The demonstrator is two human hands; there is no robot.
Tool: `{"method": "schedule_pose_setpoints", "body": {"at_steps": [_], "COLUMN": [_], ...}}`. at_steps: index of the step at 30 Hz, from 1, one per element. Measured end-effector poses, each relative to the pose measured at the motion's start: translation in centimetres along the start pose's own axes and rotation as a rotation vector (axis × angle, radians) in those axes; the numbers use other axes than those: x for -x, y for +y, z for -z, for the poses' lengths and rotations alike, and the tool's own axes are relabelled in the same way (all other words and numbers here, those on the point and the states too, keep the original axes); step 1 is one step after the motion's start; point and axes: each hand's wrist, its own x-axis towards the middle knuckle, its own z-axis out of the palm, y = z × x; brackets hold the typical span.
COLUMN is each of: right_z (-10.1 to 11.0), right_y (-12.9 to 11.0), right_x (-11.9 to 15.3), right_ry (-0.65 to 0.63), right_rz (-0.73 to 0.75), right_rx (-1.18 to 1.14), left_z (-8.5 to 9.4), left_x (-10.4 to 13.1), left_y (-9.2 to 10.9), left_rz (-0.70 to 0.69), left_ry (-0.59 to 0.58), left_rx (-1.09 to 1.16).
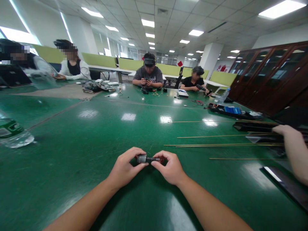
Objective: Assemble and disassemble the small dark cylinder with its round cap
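Note:
Between my two hands lies a small metal part, a dark grey cylinder with a thinner ribbed shaft (142,158), held level just over the green table. My left hand (125,166) pinches the thick cylinder end between thumb and fingers. On the other side, my right hand (170,166) grips the shaft near its tip, and its fingers hide that end. The exact kind of the part cannot be made out.
Thin brass-coloured rods (207,145) lie to the right, by a co-worker's arm (292,150) and a dark flat case (281,183). A water bottle (14,133) lies at left. Several people sit across the green table (96,134), with tools and a black tray (221,110) at far right.

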Motion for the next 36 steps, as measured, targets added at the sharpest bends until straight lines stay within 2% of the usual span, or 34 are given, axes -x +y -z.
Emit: {"method": "schedule_pose_setpoints", "body": {"at_steps": [19, 23, 27, 30, 36], "right_z": [0.4, 0.2, -0.8, -1.5, -1.7], "right_y": [0.1, -0.2, -1.3, -2.0, -2.0], "right_x": [0.1, 0.1, 0.1, 0.2, 0.4], "right_ry": [-0.025, 0.0, 0.017, 0.0, -0.009], "right_rz": [0.038, 0.058, 0.122, 0.151, 0.146], "right_rx": [-0.012, -0.025, -0.012, 0.011, 0.032], "left_z": [0.1, -0.1, -0.9, -1.5, -1.7], "left_x": [-0.1, 0.0, -0.1, -0.2, -0.2], "left_y": [0.1, -0.3, -0.8, -0.8, -0.6], "left_rz": [0.009, 0.047, 0.133, 0.138, 0.135], "left_ry": [0.007, 0.031, -0.042, -0.095, -0.117], "left_rx": [-0.002, -0.01, 0.03, 0.059, 0.06]}}
